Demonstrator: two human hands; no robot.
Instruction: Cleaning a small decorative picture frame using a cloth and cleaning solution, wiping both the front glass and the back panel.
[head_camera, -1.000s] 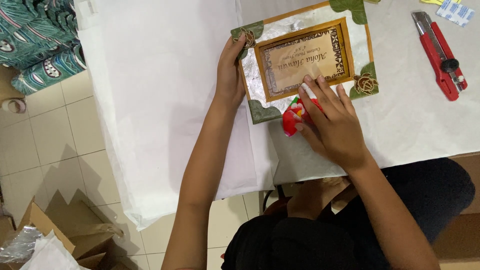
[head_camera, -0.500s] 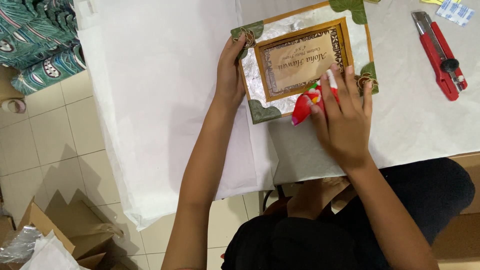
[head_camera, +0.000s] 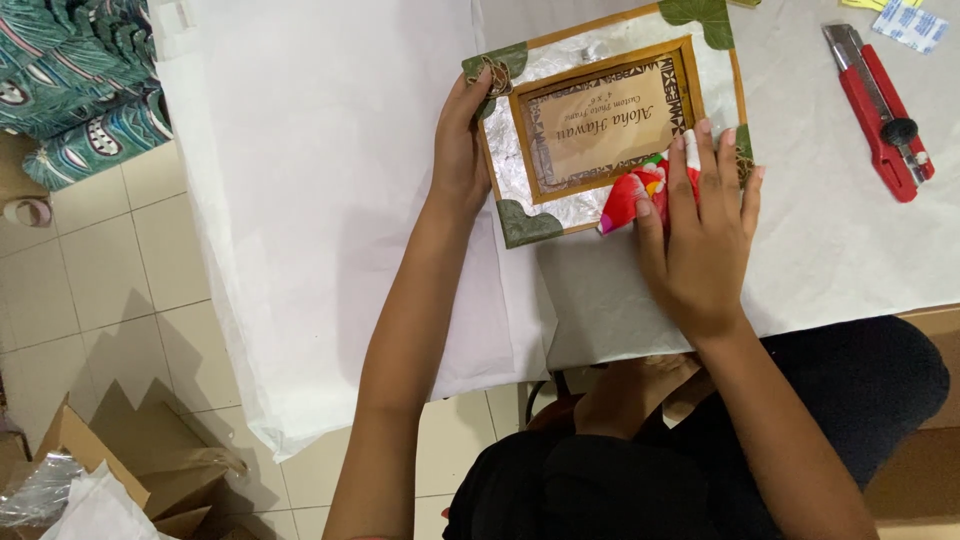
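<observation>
A wooden picture frame (head_camera: 600, 125) with silver foil border, green leaf corners and a tan paper insert lies flat on white wrapping paper (head_camera: 330, 200). My left hand (head_camera: 462, 150) grips the frame's left edge, thumb at the upper left leaf corner. My right hand (head_camera: 700, 235) lies flat, fingers spread, on the frame's lower right part. Under its fingertips it presses a small red, white and green item (head_camera: 632, 195) against the frame.
A red utility knife (head_camera: 880, 95) lies on the paper at the right. A small white and blue packet (head_camera: 910, 22) sits at the top right. Folded teal patterned fabric (head_camera: 70, 90) is stacked at the left. Open cardboard boxes (head_camera: 90, 480) stand on the tiled floor.
My right hand has slid up and to the right, carrying the red item from the frame's lower edge onto its lower right corner. The left hand has stayed put.
</observation>
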